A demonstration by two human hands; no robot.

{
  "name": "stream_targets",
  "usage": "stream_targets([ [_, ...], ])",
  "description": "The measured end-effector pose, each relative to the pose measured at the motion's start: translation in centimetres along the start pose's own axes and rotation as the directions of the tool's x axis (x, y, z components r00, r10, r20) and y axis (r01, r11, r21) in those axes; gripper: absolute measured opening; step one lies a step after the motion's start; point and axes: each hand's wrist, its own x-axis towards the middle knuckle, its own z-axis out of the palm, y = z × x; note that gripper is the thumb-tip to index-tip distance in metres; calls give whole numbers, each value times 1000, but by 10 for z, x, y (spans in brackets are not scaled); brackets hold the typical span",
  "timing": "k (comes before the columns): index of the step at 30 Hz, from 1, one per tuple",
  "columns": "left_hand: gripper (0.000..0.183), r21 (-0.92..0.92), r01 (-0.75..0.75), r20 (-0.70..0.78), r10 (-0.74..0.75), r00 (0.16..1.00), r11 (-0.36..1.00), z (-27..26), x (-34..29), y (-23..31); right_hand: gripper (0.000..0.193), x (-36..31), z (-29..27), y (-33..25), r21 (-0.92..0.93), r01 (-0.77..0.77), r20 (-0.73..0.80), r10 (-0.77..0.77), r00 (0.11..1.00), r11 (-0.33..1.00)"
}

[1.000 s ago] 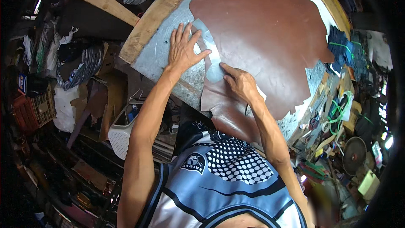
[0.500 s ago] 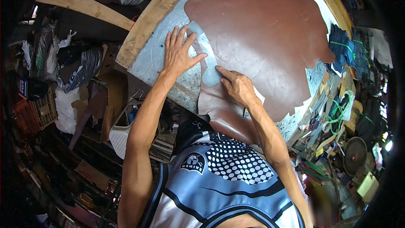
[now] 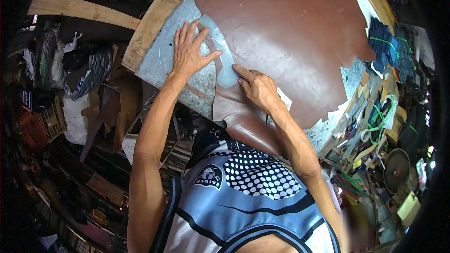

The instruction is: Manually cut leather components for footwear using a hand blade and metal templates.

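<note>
A large brown leather hide (image 3: 286,42) lies over a grey metal-topped work board (image 3: 159,51). On the hide's left edge rests a narrow, translucent pale pattern strip (image 3: 226,60) with a widened lower end. My left hand (image 3: 191,55) is spread open at the strip's left side, its thumb reaching onto the strip and its fingers toward the upper end. At the strip's right edge is my right hand (image 3: 260,87), index finger stretched out and the other fingers curled. Whatever those curled fingers may hold is hidden. Near its wrist shows a small whitish piece (image 3: 284,99).
Wooden rails (image 3: 157,21) border the board. Dark blue pieces tied with green string (image 3: 383,47) stack at the far right. Scissors (image 3: 350,131), a tape roll (image 3: 365,135) and scraps clutter the right side. A white perforated chair (image 3: 133,143) stands at lower left.
The whole view has shifted slightly, so board, hide and hands appear a little farther left and up. Both hands keep nearly the same places against the pattern strip.
</note>
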Motion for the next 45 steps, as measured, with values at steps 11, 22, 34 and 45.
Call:
stream_targets([
  [11,78,40,-12,-21,13,1000,999,5,0,-9,35,-93,-22,-16,901,-382,434,381,817,-206],
  [22,79,67,-22,5,21,1000,998,4,0,-8,45,-121,-8,-55,513,-511,330,391,859,690],
  [34,80,-18,4,-50,-5,999,1000,14,-1,-11,45,-112,27,-68,398,-342,235,266,935,851],
  [45,74,10,12,-52,-11,999,1000,5,1,-5,39,-107,10,-71,376,-242,121,211,970,894],
])
